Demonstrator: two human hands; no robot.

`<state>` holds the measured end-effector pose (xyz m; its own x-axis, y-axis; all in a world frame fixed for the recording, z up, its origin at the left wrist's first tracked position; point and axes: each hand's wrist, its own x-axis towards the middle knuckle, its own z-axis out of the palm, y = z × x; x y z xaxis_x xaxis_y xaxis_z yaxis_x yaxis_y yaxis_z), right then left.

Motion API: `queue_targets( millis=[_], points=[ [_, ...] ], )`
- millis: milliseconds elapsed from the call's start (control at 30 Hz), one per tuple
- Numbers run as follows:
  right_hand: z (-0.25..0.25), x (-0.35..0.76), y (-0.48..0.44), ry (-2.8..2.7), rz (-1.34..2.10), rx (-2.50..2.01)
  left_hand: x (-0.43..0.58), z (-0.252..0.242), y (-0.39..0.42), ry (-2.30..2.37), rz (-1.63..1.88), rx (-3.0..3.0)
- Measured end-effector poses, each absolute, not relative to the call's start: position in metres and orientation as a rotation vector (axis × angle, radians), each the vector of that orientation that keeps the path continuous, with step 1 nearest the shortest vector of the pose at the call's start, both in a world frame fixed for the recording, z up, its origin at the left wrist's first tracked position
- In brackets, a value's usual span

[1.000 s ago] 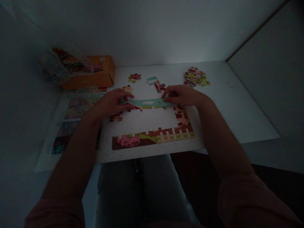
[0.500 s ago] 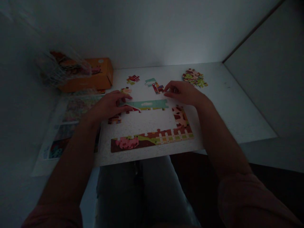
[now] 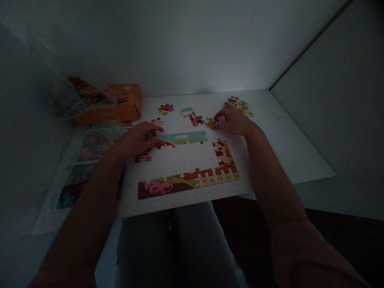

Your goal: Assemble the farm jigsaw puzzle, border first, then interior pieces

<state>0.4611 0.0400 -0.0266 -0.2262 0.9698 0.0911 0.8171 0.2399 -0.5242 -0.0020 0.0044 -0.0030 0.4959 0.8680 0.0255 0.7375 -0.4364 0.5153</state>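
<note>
Thumb and fingers of the right hand (image 3: 233, 121) now pinch a green puzzle piece (image 3: 211, 122), just right of a small cluster of loose pieces (image 3: 198, 119) and near the front of the pile (image 3: 237, 103) on the worktop (image 3: 295, 146). One second ago the same hand was at the right end of the teal strip (image 3: 193, 137); half a second ago it had gone back to the cluster, and no green piece could be made out at its fingertips. That strip's right end is now uncovered. The left hand (image 3: 136, 138) has stayed at the strip's left end, thumb and fingers spread apart over it, neither clenched nor lifted away; how hard it presses I cannot tell. Below, the pig-and-fence strip (image 3: 189, 182) lies along the front as before, joined at its right to the cow section (image 3: 222, 154). The orange box (image 3: 132, 100) stands at the back left, in the same place, though everything on the worktop sits lower in view, the head camera having tilted
</note>
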Motion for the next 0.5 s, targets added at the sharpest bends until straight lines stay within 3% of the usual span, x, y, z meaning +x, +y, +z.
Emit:
queue_targets(
  millis=[500],
  points=[
    [0.000, 0.455, 0.034, -1.869, 0.953, -1.474, -0.004, -0.006, 0.005, 1.352, 0.402, 2.274]
  ],
)
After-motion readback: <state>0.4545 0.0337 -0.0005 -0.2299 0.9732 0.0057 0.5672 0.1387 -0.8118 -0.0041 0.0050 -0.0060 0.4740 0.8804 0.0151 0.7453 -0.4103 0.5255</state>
